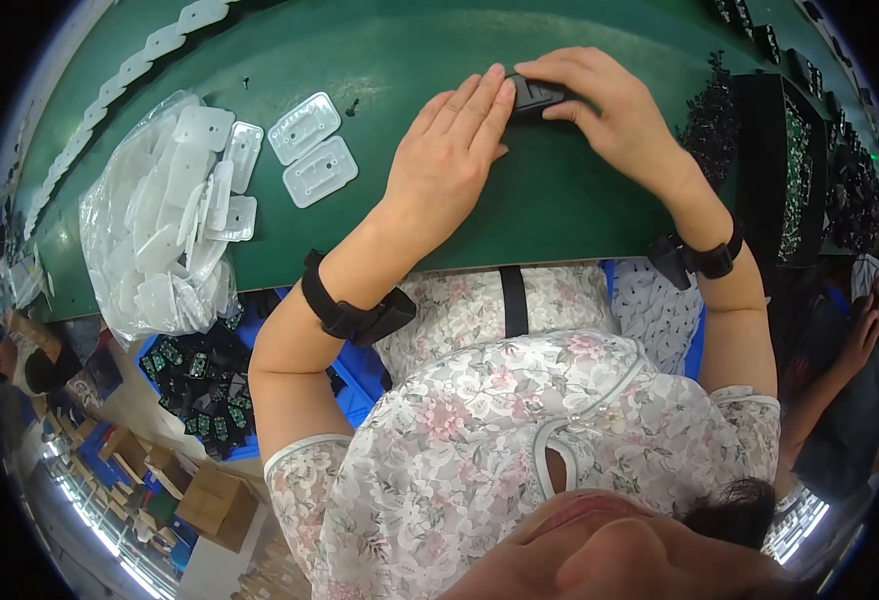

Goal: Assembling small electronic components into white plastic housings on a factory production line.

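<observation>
A small black plastic casing (538, 94) is between my hands near the far side of the green table. My right hand (612, 108) grips its right end, index finger along the top edge and thumb below. My left hand (450, 140) presses straight, close-set fingers over its left end, which they hide; the thumb tip shows underneath. To the left of that hand lie two translucent white plastic trays (305, 128), moulded shells with small holes, one behind the other. Whether the casing is one piece or two cannot be made out.
A clear bag (120, 230) of white plastic shells lies at the left. White pieces (132, 70) line the far left edge. At right stand a black bin (765, 165) of green boards and a heap of black parts (712, 125). A blue crate (245, 440) is below the table.
</observation>
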`<action>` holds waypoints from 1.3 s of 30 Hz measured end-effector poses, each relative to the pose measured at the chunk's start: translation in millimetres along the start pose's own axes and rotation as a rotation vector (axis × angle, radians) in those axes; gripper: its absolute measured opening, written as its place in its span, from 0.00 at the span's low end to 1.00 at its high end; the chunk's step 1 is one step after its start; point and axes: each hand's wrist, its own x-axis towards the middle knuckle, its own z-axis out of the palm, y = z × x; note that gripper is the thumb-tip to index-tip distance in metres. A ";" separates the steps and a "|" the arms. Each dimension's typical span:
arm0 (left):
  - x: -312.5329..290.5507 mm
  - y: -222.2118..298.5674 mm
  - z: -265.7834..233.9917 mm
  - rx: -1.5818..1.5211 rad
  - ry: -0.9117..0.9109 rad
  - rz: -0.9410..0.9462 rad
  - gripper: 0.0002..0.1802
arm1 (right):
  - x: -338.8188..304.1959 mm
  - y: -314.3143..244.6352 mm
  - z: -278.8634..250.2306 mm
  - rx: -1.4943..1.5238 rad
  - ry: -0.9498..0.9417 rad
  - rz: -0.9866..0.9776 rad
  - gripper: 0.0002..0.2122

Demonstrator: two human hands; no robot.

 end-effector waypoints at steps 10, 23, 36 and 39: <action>40.1 -10.9 0.1 -0.684 0.081 -0.646 0.21 | 21.6 -4.0 -1.9 0.917 0.150 0.393 0.19; 51.8 8.1 18.2 -1.081 0.167 -0.633 0.16 | 92.7 113.8 -48.3 0.575 0.239 0.370 0.12; 56.8 19.6 8.3 -1.028 0.111 -0.615 0.14 | 125.7 145.8 -53.6 0.373 -0.045 0.447 0.15; 68.5 26.4 18.2 -1.074 0.075 -0.609 0.14 | 107.6 177.3 -57.3 0.186 0.131 0.346 0.16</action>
